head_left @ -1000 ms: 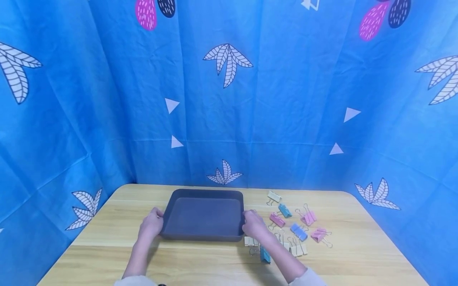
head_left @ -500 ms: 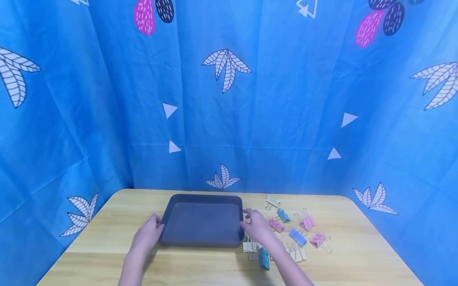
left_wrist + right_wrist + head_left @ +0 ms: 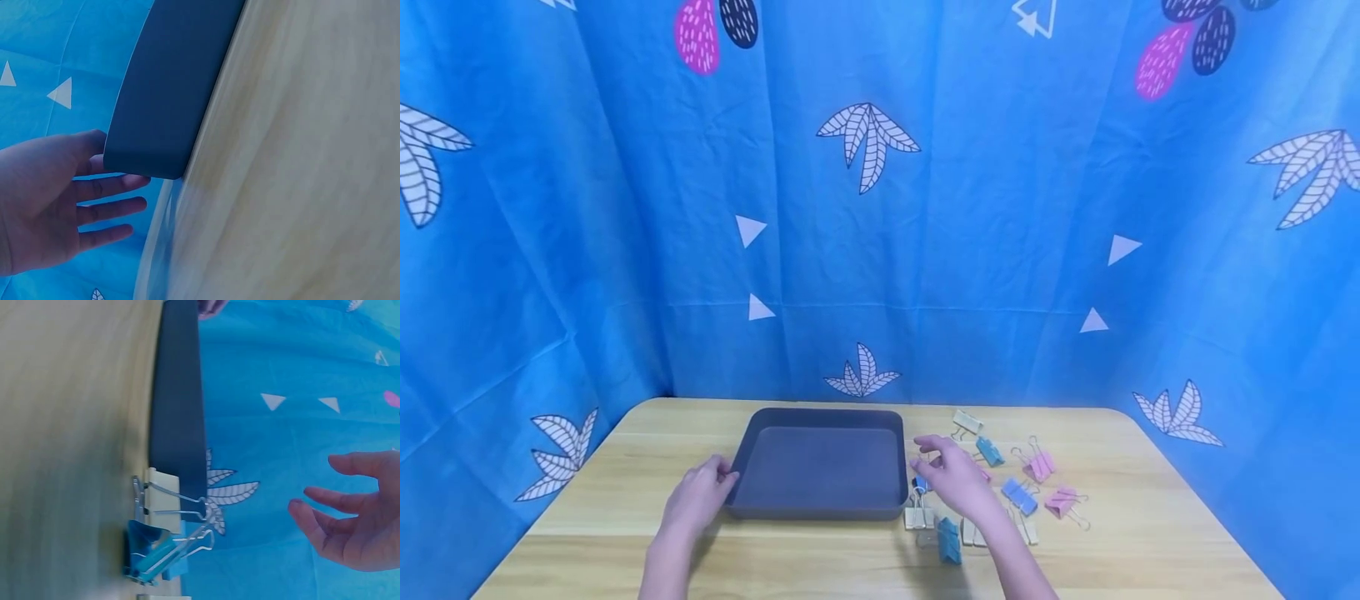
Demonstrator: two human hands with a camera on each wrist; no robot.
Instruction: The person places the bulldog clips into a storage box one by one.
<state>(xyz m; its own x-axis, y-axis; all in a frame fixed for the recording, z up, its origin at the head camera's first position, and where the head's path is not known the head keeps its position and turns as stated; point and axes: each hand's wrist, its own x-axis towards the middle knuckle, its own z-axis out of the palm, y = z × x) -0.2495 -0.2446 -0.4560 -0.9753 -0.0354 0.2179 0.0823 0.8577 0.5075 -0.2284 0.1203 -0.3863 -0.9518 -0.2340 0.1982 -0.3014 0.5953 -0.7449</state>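
Observation:
A dark grey rectangular tray (image 3: 820,467) lies on the wooden table with nothing in it. At its left side is my left hand (image 3: 696,497), thumb close to the rim; in the left wrist view the other fingers (image 3: 112,214) stretch out loosely beside the tray corner. Whether the thumb still touches the rim I cannot tell. My right hand (image 3: 958,479) hovers off the tray's right side, fingers spread and slightly bent, holding nothing. Below it stand a cream binder clip (image 3: 919,518) and a teal binder clip (image 3: 950,542); it partly hides other clips.
Several more binder clips lie scattered right of the tray, among them a purple-blue clip (image 3: 1020,497), a pink clip (image 3: 1063,502) and a pale yellow clip (image 3: 968,422). A blue patterned curtain (image 3: 880,250) hangs behind the table (image 3: 820,558) and at both sides.
Both hands held the tray's sides a second ago. The right hand has let go and moved away to the right; the left hand's fingers have loosened. The head view has shifted slightly.

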